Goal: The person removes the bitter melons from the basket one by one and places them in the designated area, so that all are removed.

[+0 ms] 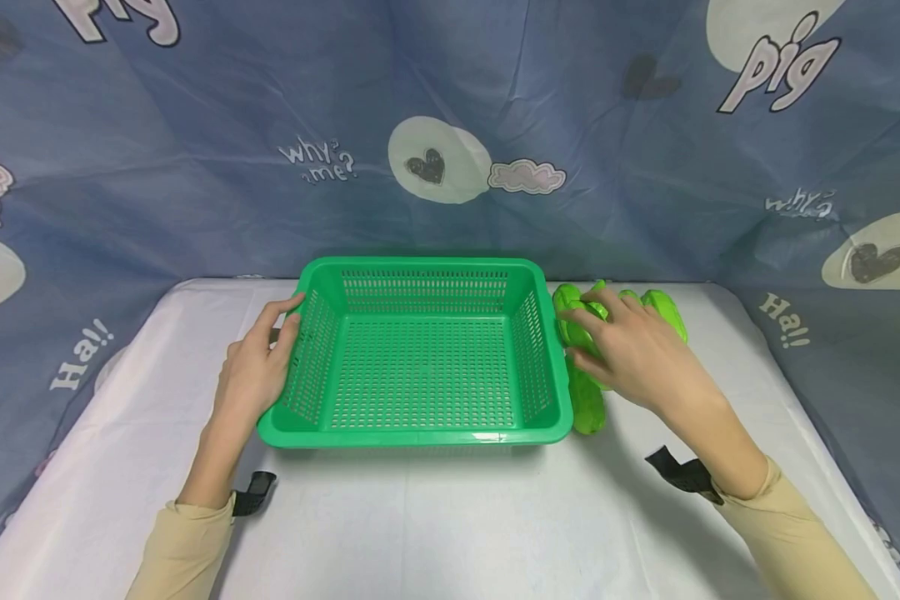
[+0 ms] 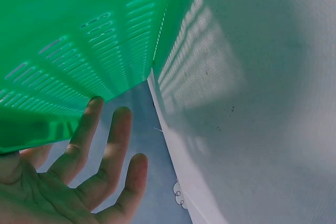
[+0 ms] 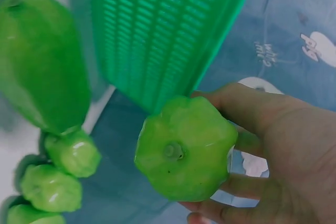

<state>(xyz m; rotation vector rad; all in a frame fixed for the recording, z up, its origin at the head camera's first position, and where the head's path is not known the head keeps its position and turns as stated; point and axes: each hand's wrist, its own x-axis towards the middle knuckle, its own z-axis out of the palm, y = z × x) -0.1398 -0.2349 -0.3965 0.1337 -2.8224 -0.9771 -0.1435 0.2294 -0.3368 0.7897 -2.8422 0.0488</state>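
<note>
A green plastic basket (image 1: 423, 375) with slotted walls stands on the white-covered table, nothing inside it. My left hand (image 1: 257, 367) is at its left side, thumb and index finger touching the rim. In the left wrist view the other fingers (image 2: 113, 156) spread outside the wall, fairly straight. My right hand (image 1: 637, 350) is beyond the basket's right side, gripping a lobed green bell pepper (image 3: 185, 149) from the side, its stem facing the wrist camera. The pepper is outside the basket, near its wall. Under that hand lies a long green vegetable (image 1: 587, 407), kind unclear.
Several smaller lobed green vegetables (image 3: 51, 187) lie in a row beyond the long one, partly hidden by my right hand in the head view. A blue printed cloth (image 1: 450, 100) hangs right behind the table (image 1: 420, 525).
</note>
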